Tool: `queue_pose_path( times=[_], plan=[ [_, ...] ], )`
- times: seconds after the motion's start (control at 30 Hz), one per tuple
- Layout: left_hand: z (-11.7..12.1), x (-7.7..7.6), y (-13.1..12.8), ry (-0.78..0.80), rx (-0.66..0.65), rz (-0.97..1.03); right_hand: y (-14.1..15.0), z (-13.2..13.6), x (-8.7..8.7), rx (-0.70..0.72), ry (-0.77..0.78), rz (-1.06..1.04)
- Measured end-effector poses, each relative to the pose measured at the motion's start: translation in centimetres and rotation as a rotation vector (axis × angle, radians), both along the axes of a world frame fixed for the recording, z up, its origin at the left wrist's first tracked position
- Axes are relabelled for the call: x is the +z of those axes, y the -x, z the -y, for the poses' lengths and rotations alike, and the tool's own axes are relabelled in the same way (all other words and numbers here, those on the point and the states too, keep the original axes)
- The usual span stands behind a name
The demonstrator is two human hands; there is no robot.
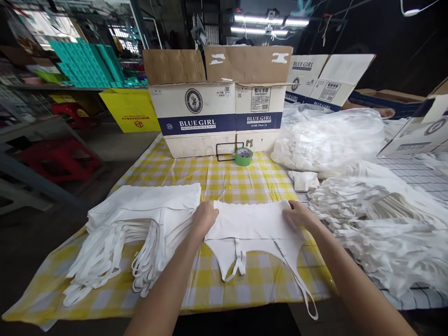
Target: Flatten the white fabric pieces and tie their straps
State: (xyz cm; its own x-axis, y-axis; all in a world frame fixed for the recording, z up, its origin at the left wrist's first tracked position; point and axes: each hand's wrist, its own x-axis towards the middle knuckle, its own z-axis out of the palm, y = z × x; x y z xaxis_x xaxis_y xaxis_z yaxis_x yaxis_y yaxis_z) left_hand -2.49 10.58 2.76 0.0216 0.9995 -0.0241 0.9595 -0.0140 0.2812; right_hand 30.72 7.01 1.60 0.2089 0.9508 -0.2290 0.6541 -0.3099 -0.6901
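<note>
A white-and-navy BLUE GIRL beer carton point(201, 123) stood at the far end of the yellow checked tablecloth point(259, 179), its brown flaps raised; just in front of it sat a roll of green tape point(244, 159), right beside a thin black frame point(217, 152); behind, to the right, I could see a second BLUE GIRL carton point(310, 84); over to the left were a yellow bag point(129, 111) with red print and a red plastic stool point(59, 156); beyond those rose stacked teal boxes point(86, 63); lit tube lights point(259, 20) hung overhead.

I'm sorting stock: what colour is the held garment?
The garment is white, seen best in the head view.
</note>
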Motion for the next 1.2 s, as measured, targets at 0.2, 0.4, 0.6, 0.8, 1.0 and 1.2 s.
queue_pose_path(
  times=[0.2,0.4,0.6,0.8,1.0,1.2],
  plan=[
    [0.9,6.2,0.1,-0.391,-0.031,0.191,-0.9,0.8,4.8,0.024,-0.257,-0.43],
    [4.9,9.9,3.1,-0.838,-0.285,0.379,-2.9,4.5,9.9,0.141,-0.641,-0.404],
    [11.1,1.7,6.1,-0.495,-0.607,0.237,-2.5,11.2,4.6,0.423,-0.333,-0.188],
    [16.1,-3.1,7.0,-0.335,-0.693,0.137,-1.3,16.5,-0.8,0.461,-0.281,0.109],
    [16.9,-3.6,7.7,-0.382,-0.768,0.042,-2.0,18.2,-1.0,0.463,-0.34,0.196],
    [16.8,-4.8,8.1,-0.358,-0.753,0.015,-2.6,18.0,-1.5,0.463,-0.393,0.179]
  ],
)
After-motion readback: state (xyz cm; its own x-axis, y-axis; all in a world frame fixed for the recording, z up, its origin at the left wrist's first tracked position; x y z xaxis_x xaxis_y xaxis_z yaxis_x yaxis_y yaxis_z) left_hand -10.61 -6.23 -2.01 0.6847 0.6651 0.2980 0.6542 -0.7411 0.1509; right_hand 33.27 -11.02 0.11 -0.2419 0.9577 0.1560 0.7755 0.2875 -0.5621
